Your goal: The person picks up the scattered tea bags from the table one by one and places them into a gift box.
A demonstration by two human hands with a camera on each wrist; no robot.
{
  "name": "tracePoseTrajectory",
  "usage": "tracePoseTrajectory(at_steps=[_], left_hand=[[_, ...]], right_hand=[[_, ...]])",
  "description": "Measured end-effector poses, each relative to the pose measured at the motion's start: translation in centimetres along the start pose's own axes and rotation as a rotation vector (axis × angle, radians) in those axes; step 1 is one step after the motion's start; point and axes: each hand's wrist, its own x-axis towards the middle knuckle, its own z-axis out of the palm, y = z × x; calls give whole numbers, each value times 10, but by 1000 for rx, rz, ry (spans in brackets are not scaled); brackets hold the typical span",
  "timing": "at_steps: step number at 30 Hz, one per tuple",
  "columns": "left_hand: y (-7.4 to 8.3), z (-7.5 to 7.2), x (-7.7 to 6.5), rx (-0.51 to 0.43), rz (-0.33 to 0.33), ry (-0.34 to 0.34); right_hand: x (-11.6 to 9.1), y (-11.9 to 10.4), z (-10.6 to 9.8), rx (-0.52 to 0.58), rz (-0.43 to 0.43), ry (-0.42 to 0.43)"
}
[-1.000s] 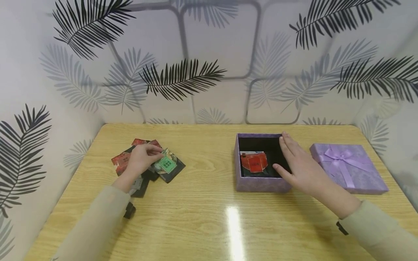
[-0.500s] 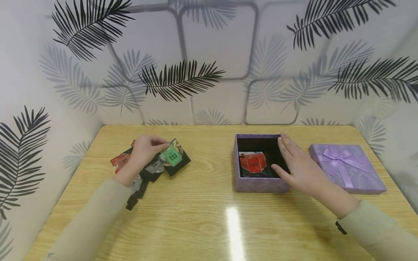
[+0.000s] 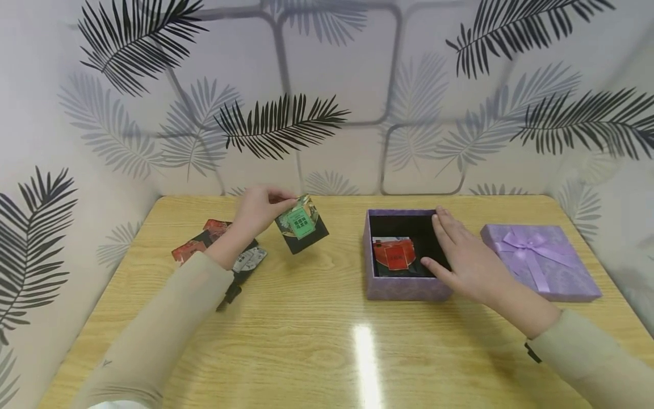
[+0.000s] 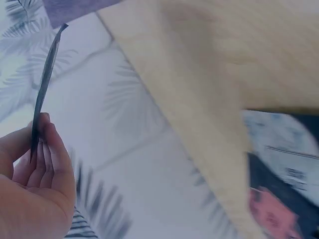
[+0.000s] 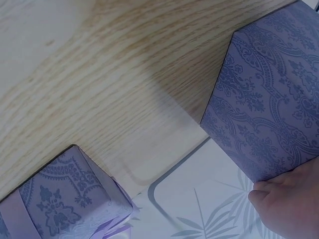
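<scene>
My left hand [image 3: 255, 213] pinches a black tea sachet with a green label [image 3: 302, 225] by its upper left corner, thumb in front. The sachet hangs tilted above the table; the left wrist view shows it edge-on as a thin dark strip [image 4: 46, 82] between thumb and fingers. My right hand [image 3: 472, 261] rests on the right wall of a purple patterned box [image 3: 409, 288], fingers straight along the rim and thumb reaching over the inside. Within the black-lined box lies a sachet with a red label [image 3: 395, 254], toward the left.
Loose sachets with red and grey labels [image 3: 189, 250] lie overlapping at the left, partly hidden by the left arm. A purple lid with a ribbon bow [image 3: 562, 264] lies right of the box. Behind the wooden table [image 3: 306, 341] stands a leaf-patterned wall.
My left hand has lifted the green-labelled sachet off the pile and carried it to the right and away from me. My right hand has stayed at the box.
</scene>
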Motion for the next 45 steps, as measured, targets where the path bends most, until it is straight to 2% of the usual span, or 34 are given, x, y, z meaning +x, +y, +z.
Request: tracePoseTrajectory(at_steps=[6,10,17,22,26,31,37,41,45], left_hand=[[34,10,14,-47,73,-13],[56,21,22,-68,99,-27],[93,47,31,-102,127,-60],[112,69,35,-126,168,-97],[118,85,37,-135,192,-149],[116,100,37,-99,231,-230],[109,114,37,11,261,-336],[107,120,36,88,318,-393],[106,125,34,124,351,-438]], right_hand=[[1,0,-1,1,5,-12],[1,0,-2,6,8,-15],[0,2,-1,9,-1,3],[0,2,-1,14,-4,18],[0,0,-1,26,-1,18],[-1,0,0,31,-1,17],[-1,0,1,34,-10,30],[0,0,1,33,-8,31],[0,1,2,37,-7,26]])
